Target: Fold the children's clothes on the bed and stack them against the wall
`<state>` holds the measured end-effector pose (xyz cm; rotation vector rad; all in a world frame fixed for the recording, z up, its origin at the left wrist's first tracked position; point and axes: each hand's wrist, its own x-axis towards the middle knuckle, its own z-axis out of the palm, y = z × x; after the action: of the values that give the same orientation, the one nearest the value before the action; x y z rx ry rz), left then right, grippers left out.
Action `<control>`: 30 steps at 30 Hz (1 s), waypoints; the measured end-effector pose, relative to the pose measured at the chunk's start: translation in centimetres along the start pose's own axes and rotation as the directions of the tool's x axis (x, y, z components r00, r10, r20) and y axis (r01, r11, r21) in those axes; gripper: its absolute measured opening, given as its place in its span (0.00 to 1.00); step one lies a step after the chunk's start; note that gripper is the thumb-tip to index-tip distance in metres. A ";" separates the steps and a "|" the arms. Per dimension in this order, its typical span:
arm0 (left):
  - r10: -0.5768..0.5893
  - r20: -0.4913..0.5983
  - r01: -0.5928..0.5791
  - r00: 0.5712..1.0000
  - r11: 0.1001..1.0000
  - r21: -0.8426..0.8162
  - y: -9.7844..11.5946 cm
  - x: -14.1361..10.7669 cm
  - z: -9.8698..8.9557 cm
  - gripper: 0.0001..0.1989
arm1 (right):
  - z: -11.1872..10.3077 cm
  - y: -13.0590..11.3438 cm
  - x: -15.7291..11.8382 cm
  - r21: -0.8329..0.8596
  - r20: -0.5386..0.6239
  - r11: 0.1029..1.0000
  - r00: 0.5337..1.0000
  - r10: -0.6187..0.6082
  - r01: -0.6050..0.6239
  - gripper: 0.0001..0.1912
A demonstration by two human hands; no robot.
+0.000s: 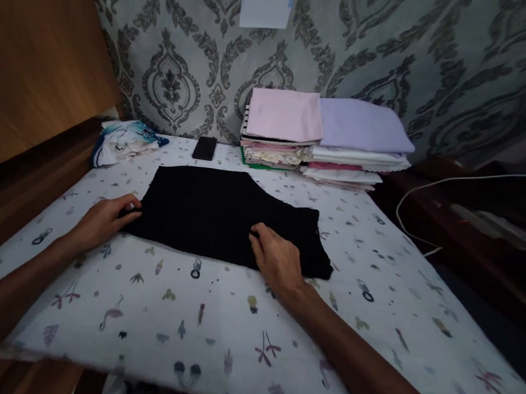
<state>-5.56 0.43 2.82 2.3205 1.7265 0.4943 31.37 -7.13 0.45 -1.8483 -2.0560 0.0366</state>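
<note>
A black garment point(202, 208), shaped like shorts or trousers folded lengthwise, lies flat on a white printed cloth point(216, 308). My left hand point(104, 219) pinches its near left corner between thumb and fingers, lifting the fabric slightly. Farther right, my right hand point(278, 258) has its fingertips closed on the garment's surface near the front edge. The right end of the garment extends past that hand and rests on the cloth, with a slanted edge.
Folded pink fabric point(285, 115) and lilac fabric point(365, 127) top two stacks by the patterned wall. A black phone-like object point(204, 147) and a crumpled white-and-blue garment point(127, 144) lie at the back left. Wooden furniture point(33, 44) stands left; a white cable point(412, 193) hangs right.
</note>
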 end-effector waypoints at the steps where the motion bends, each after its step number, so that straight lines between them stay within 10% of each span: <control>1: -0.001 -0.002 0.001 1.000 0.999 0.040 0.1 -0.2 -0.1 0.16 | -0.1 0.0 -0.2 -0.028 -0.003 1.000 1.000 -0.001 0.000 0.10; 9: 0.160 -0.089 -0.148 0.983 0.981 0.125 0.2 2.8 -1.4 0.18 | -1.5 0.5 2.7 0.021 -0.142 0.983 0.974 -0.177 0.182 0.11; 20: 0.098 0.169 -0.147 0.981 0.939 0.311 2.6 19.0 2.9 0.23 | 2.6 4.0 20.4 0.129 0.098 0.966 0.972 0.214 -0.225 0.19; 30: 0.252 0.100 -0.271 0.962 0.911 0.312 2.9 17.8 0.8 0.11 | 1.4 3.9 19.1 0.306 0.067 0.933 0.982 0.175 -0.187 0.12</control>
<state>1.87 16.57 5.67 2.7875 1.5751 0.1896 33.35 12.10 3.00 -1.8388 -1.7745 0.4250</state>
